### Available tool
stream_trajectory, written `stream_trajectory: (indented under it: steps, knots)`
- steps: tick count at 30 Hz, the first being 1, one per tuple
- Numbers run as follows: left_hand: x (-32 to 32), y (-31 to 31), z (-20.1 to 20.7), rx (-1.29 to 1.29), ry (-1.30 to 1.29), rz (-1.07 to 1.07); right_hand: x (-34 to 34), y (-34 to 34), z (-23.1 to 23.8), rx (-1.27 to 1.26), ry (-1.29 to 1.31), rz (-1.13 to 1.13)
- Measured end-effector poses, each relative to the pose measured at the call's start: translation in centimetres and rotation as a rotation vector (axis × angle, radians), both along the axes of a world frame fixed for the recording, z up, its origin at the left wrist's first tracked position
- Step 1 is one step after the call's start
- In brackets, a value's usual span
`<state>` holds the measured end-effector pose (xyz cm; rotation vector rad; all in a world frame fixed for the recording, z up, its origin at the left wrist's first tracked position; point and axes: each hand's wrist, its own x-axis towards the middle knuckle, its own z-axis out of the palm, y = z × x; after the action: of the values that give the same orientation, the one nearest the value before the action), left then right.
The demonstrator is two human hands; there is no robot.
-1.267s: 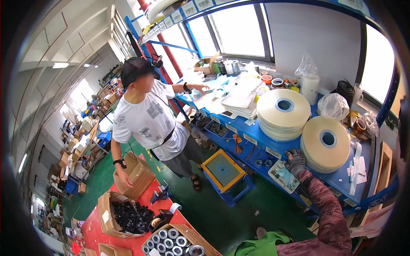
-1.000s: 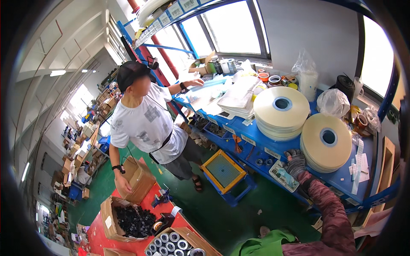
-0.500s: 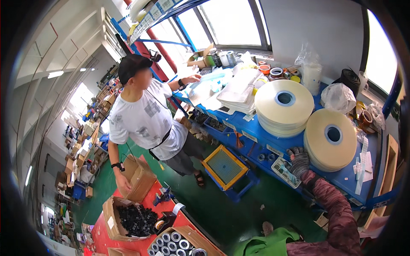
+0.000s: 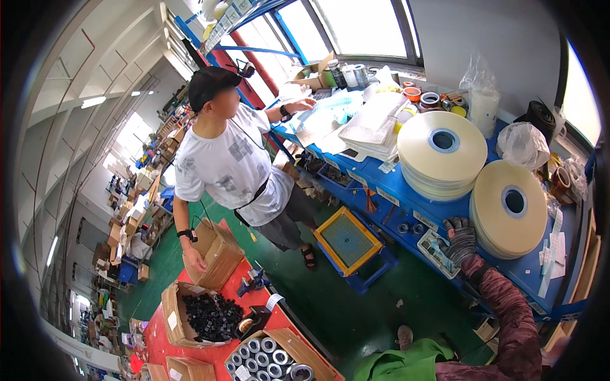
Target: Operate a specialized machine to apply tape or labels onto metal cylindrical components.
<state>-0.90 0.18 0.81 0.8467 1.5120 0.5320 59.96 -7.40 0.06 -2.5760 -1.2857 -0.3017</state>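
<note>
Head view: a maroon sleeve (image 4: pixel 511 317) and a green apron (image 4: pixel 406 363) fill the lower right, a shoe (image 4: pixel 404 336) just past the apron.
Left hand: out of view; its grip cannot be told.
Right hand: gloved in grey, the right hand (image 4: pixel 460 240) rests palm down on the edge of a blue bench (image 4: pixel 516 269), fingers laid out and clasping nothing visible; the palm's underside is hidden.
Tray: a pale tray (image 4: pixel 438 265) with light blue items sits at the bench's front edge, just left of the glove; whether they touch cannot be told.
Rolls: two stacks of cream rolls lie flat on the bench, the right stack (image 4: pixel 505 225) just beside the glove, the left stack (image 4: pixel 438 170) farther along.
Frame: a yellow frame (image 4: pixel 349 240) with mesh lies on a blue stool (image 4: pixel 382 270).
Red table: the red table (image 4: pixel 253 300) bears a carton (image 4: pixel 302 346) of metal rings, another (image 4: pixel 173 317) of black parts, and a small vise (image 4: pixel 253 280).
Co-worker: a capped co-worker (image 4: pixel 238 159) stands beyond, one hand at an open carton (image 4: pixel 219 255), the other over the bench's far end.
Papers: stacked papers (image 4: pixel 376 124) lie past the left stack.
Window: a bright window (image 4: pixel 362 26) stands behind the bench.
</note>
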Motion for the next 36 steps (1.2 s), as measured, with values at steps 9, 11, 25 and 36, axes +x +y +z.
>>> stream_trajectory:
  steps: [9,11,25,36]
  knots:
    - [0.09,-0.32,-0.01,0.000,-0.003,-0.006,-0.17,-0.09,0.34,-0.027,-0.013,-0.008]
    - [0.12,-0.25,0.03,0.001,-0.004,-0.010,-0.17,-0.12,0.30,-0.029,-0.020,-0.010]
    - [-0.18,-0.08,0.15,0.004,-0.010,-0.021,-0.18,-0.06,-0.07,-0.001,-0.014,-0.012]
    - [-0.53,0.15,0.11,0.007,-0.019,-0.023,-0.07,0.22,-0.22,0.000,-0.038,-0.008]
